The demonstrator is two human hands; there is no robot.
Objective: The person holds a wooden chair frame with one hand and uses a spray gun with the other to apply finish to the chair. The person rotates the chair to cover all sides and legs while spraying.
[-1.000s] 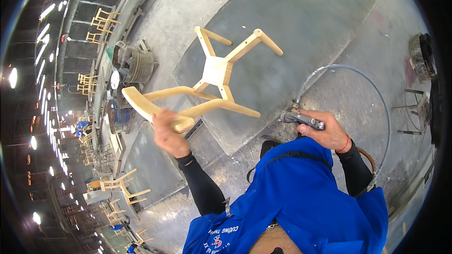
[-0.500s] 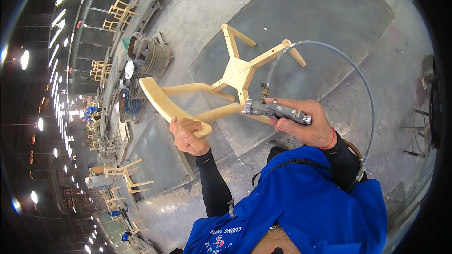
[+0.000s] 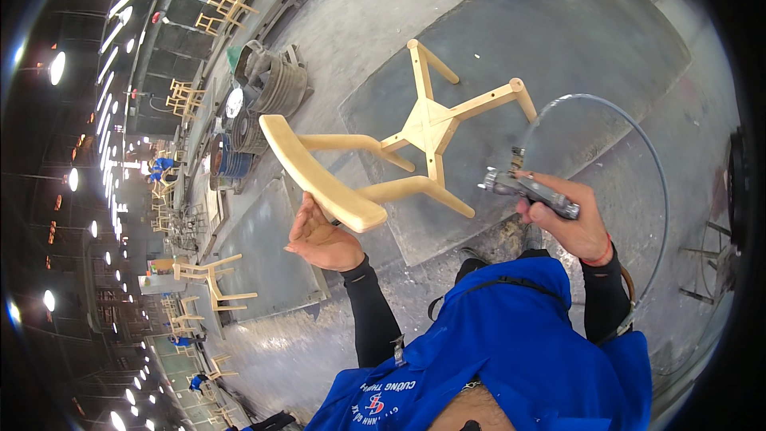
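Note:
A pale wooden chair frame (image 3: 429, 124) without a seat has a curved backrest (image 3: 319, 175) on its near-left side. My left hand (image 3: 325, 239) is at the near end of that backrest, palm turned up and fingers stretched out along its lower edge. Whether the fingertips touch the wood I cannot tell. In my right hand (image 3: 576, 219) is a grey metal spray gun (image 3: 535, 191), gripped by its body, with its nozzle end toward the chair and a short space between them. A clear hose (image 3: 658, 168) loops from the gun's fitting back to my right forearm.
Dark sheets (image 3: 511, 48) cover part of the concrete floor. Metal drums (image 3: 279, 84) and a blue drum (image 3: 231, 161) stand at the left. Another wooden chair (image 3: 211, 275) is at lower left, and further chairs and blue-clad people line the far left. A dark stool-like stand (image 3: 710, 254) is at right.
My left hand has let go of the backrest and turned palm up with fingers straightened. The spray gun in my right hand has moved right, away from the chair.

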